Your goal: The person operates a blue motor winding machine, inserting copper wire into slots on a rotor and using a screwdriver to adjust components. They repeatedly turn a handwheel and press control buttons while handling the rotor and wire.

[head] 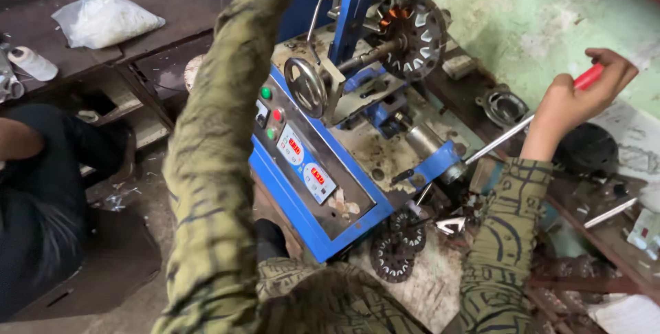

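My right hand (574, 97) is closed around the red plastic handle of a screwdriver (529, 121), out on the right, well apart from the machine's top. Its long bright steel shaft slants down and left toward the blue clamp block (440, 163) on the winding machine (323, 189). My left arm, in a patterned olive sleeve, reaches far up past the top edge, so the left hand is out of view and I cannot tell what it grips.

The stator core (411, 35) sits mounted on the spindle at the far side, a dark slotted steel ring with copper showing inside. I judge the slim shaft could slip off the greasy, rust-flecked deck and skid toward the control panel (302, 158) with its small red displays and round buttons. The sleeve hangs close to the grey handwheel (306, 86); loose cloth could snag if that turns.

More toothed, rusty cores (399, 244) lie at the near edge. A white plastic bag (103, 21) lies crumpled far left.
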`<action>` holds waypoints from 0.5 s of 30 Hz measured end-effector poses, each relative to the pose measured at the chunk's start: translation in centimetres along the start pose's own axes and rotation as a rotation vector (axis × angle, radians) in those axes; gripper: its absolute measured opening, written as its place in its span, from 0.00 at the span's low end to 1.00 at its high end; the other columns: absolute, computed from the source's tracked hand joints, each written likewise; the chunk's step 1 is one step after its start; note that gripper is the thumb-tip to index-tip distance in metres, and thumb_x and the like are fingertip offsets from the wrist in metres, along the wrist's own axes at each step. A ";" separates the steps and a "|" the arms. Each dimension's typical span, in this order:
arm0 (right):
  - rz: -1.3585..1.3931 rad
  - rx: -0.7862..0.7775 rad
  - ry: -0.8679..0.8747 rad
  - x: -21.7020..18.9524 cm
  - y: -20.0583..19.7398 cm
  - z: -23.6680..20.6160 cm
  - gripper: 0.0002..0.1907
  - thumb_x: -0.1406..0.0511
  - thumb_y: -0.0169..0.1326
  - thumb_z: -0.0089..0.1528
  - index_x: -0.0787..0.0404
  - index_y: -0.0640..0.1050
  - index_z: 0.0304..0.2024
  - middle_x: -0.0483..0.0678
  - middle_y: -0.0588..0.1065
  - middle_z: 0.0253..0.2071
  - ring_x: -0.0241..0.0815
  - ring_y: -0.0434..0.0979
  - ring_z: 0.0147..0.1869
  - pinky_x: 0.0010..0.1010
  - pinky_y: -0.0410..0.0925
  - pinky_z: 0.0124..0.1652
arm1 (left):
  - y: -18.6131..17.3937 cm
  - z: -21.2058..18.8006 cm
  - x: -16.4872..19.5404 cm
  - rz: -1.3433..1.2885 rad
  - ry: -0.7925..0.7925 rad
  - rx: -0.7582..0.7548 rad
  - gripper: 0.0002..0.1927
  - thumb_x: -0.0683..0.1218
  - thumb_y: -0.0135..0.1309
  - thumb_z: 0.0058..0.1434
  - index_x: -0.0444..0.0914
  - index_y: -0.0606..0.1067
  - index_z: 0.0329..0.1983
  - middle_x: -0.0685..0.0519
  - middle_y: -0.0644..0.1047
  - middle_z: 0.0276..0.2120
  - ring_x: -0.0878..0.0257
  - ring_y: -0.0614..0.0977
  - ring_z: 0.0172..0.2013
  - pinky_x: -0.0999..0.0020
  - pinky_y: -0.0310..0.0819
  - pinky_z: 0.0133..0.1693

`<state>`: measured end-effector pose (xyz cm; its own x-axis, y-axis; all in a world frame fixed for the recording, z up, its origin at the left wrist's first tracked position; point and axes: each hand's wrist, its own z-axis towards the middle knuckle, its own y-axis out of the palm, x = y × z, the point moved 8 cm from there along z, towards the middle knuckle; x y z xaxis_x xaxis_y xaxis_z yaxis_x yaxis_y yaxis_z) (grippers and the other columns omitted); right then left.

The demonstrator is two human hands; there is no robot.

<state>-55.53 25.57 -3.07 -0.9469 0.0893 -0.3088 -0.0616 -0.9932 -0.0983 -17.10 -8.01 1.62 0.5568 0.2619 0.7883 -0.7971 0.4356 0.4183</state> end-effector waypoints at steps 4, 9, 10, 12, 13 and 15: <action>-0.010 -0.039 0.019 0.1 0.0 -0.1 0.22 0.83 0.44 0.48 0.67 0.71 0.44 0.52 0.66 0.49 0.52 0.72 0.55 0.34 0.67 0.59 | -1.0 -1.2 -6.6 -0.011 -0.099 -0.009 0.11 0.49 0.48 0.69 0.38 0.78 0.42 0.52 0.83 0.37 0.66 0.83 0.37 0.71 0.77 0.42; 0.027 -0.027 0.026 0.6 -0.1 -0.1 0.22 0.83 0.44 0.48 0.68 0.72 0.44 0.52 0.66 0.49 0.51 0.72 0.55 0.34 0.68 0.61 | -1.8 6.4 -10.0 -0.033 -0.097 0.035 0.18 0.54 0.49 0.69 0.36 0.81 0.42 0.52 0.83 0.37 0.67 0.83 0.37 0.73 0.76 0.42; 0.034 -0.025 0.027 0.7 0.0 -0.1 0.22 0.84 0.44 0.48 0.68 0.71 0.44 0.52 0.66 0.49 0.51 0.73 0.55 0.34 0.68 0.61 | -3.6 5.2 -11.4 -0.038 -0.090 0.051 0.19 0.55 0.50 0.69 0.36 0.81 0.42 0.51 0.83 0.37 0.67 0.83 0.37 0.73 0.76 0.42; 0.040 -0.020 0.034 0.8 0.0 0.0 0.22 0.83 0.44 0.47 0.68 0.71 0.44 0.52 0.66 0.49 0.51 0.73 0.55 0.35 0.68 0.61 | -7.7 0.7 -14.6 -0.030 -0.078 0.093 0.22 0.58 0.50 0.70 0.35 0.82 0.42 0.51 0.84 0.37 0.68 0.83 0.37 0.74 0.76 0.43; 0.036 -0.017 0.034 0.9 0.0 0.0 0.22 0.83 0.44 0.47 0.68 0.71 0.43 0.52 0.66 0.48 0.52 0.73 0.55 0.35 0.68 0.61 | -9.8 -2.8 -15.8 -0.009 -0.067 0.138 0.23 0.59 0.50 0.70 0.35 0.83 0.42 0.51 0.84 0.37 0.68 0.83 0.37 0.74 0.76 0.43; 0.030 -0.006 0.034 0.8 0.1 0.1 0.22 0.83 0.43 0.46 0.68 0.71 0.43 0.53 0.66 0.49 0.52 0.73 0.55 0.36 0.68 0.61 | -12.9 -11.1 -16.7 0.137 -0.026 0.268 0.24 0.58 0.46 0.73 0.36 0.75 0.29 0.57 0.75 0.26 0.71 0.73 0.29 0.73 0.67 0.34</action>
<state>-56.32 25.58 -3.26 -0.9370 0.0622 -0.3437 -0.0316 -0.9951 -0.0938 -13.50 -8.41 -21.95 0.4365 0.2789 0.8554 -0.8995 0.1541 0.4088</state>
